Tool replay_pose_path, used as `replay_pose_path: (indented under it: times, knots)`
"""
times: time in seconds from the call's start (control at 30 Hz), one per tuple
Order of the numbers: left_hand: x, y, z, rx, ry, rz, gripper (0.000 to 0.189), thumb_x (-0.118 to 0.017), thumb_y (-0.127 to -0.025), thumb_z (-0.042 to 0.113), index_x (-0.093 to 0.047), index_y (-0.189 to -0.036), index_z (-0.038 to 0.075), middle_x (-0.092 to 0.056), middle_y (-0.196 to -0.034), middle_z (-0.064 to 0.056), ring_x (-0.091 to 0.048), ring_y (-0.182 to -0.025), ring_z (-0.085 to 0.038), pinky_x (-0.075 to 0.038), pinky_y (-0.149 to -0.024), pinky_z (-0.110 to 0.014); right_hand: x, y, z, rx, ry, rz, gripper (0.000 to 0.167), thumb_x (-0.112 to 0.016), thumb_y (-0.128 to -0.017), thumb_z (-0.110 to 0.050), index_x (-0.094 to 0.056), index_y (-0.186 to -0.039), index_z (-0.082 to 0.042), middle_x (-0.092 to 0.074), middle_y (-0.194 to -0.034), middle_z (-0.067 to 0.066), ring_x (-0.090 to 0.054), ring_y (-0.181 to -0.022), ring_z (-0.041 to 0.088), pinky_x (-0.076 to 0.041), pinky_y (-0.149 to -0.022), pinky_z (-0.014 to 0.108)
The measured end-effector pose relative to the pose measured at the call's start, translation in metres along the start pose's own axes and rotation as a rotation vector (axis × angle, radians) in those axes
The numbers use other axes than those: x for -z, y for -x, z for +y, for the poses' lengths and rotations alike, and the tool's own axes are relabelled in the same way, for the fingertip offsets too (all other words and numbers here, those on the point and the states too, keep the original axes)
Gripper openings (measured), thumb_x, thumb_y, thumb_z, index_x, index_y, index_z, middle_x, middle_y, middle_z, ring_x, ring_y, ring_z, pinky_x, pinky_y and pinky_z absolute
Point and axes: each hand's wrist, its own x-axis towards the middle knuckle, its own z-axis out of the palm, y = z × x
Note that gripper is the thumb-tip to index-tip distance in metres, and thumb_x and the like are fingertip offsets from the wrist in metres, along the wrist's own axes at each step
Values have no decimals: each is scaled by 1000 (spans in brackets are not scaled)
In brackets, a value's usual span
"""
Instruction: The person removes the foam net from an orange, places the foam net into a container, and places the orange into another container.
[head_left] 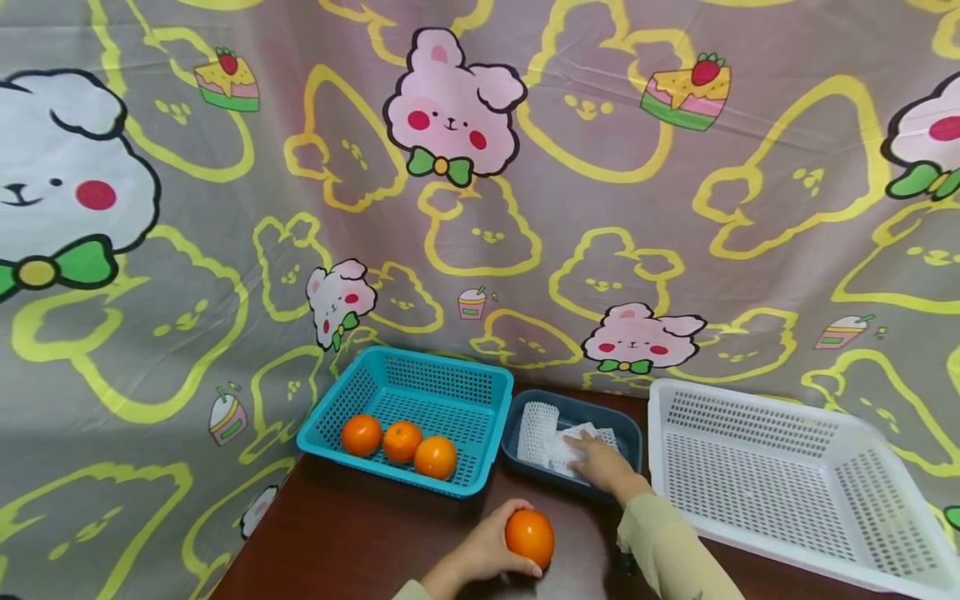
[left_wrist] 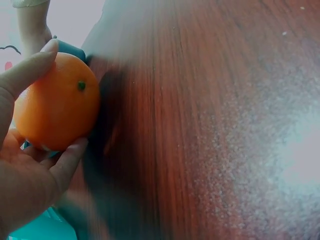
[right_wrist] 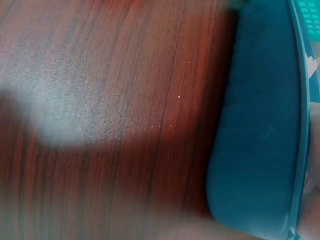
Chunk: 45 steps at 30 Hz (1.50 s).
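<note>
My left hand (head_left: 487,546) grips an orange (head_left: 530,536) just above the brown table, with thumb and fingers round its sides. In the left wrist view the orange (left_wrist: 60,102) shows its green stem spot. Inside the dark blue tray (head_left: 525,473), my right hand (head_left: 600,462) touches white foam fruit nets (head_left: 558,455) with extended fingers. A tube-shaped foam net (head_left: 537,432) lies on the tray's left side. The right wrist view shows mostly the tray's outer wall (right_wrist: 260,125); only a blurred bit of the hand appears at the edge.
To the left, a turquoise basket (head_left: 457,398) contains three oranges (head_left: 402,442). A large white basket (head_left: 757,483) stands right of the tray. Behind them hangs a patterned curtain (head_left: 495,208). The brown table (head_left: 337,525) extends in front.
</note>
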Motion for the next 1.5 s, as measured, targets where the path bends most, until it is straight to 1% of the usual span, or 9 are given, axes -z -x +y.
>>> replay_pose_path:
  times: [0.17,0.4,0.53,0.67,0.9,1.13,1.27,1.37,1.5]
  knots:
    - [2,1,-1,-1,8,6,71,-96,-71,21,-55,-129,21,-61,-120,-3,-59,-95,-19,-53,-82,-42,3,2,2,43,12,88,52,-76,-94,-19,-61,-138,2,-50,-145,32,-43,-136,51,-34,-110,63]
    - [2,3,-9,-22,17,16,73,-96,-70,21,-54,-130,19,-62,-119,-5,-60,-93,-19,-54,-80,-40,8,1,-4,59,23,152,48,-75,-94,-22,-64,-133,3,-51,-144,31,-43,-136,51,-32,-111,63]
    - [1,2,-9,-36,20,18,74,-96,-70,21,-54,-131,19,-63,-118,-5,-60,-93,-18,-54,-79,-39,16,3,-17,75,32,138,43,-75,-94,-21,-67,-130,3,-50,-145,32,-41,-138,51,-31,-112,64]
    - [-1,3,-6,-29,29,23,73,-96,-69,21,-55,-130,20,-63,-117,-3,-60,-92,-17,-54,-79,-39,25,8,-29,81,31,119,43,-72,-96,-21,-66,-131,3,-45,-149,32,-35,-140,54,-29,-111,68]
    - [0,5,-3,-24,39,28,71,-96,-70,23,-56,-128,17,-63,-115,-1,-60,-91,-17,-54,-78,-39,35,14,-31,96,-2,133,42,-70,-98,-18,-64,-135,1,-48,-149,29,-37,-139,54,-32,-110,66]
    - [16,8,13,-57,61,30,70,-94,-73,27,-56,-130,18,-63,-117,-1,-60,-95,-18,-53,-83,-39,41,15,-21,100,1,189,41,-69,-99,-16,-64,-136,-1,-61,-137,22,-55,-127,43,-43,-104,59]
    - [29,13,27,-71,92,20,70,-92,-75,25,-54,-133,16,-61,-120,-3,-60,-98,-21,-52,-85,-41,46,18,-21,117,-6,207,40,-68,-99,-15,-63,-137,-2,-63,-135,20,-58,-124,41,-45,-102,59]
    - [38,16,35,-80,133,0,71,-91,-77,21,-53,-136,13,-59,-124,-5,-59,-102,-23,-52,-87,-42,49,23,-26,134,-29,212,41,-69,-99,-15,-63,-138,-3,-63,-136,19,-58,-125,41,-45,-102,58]
    - [52,18,42,-79,228,-21,71,-88,-81,17,-50,-140,10,-57,-127,-8,-58,-106,-25,-52,-89,-42,51,28,-35,178,-47,215,41,-69,-99,-14,-63,-137,-2,-63,-136,18,-61,-121,40,-49,-99,56]
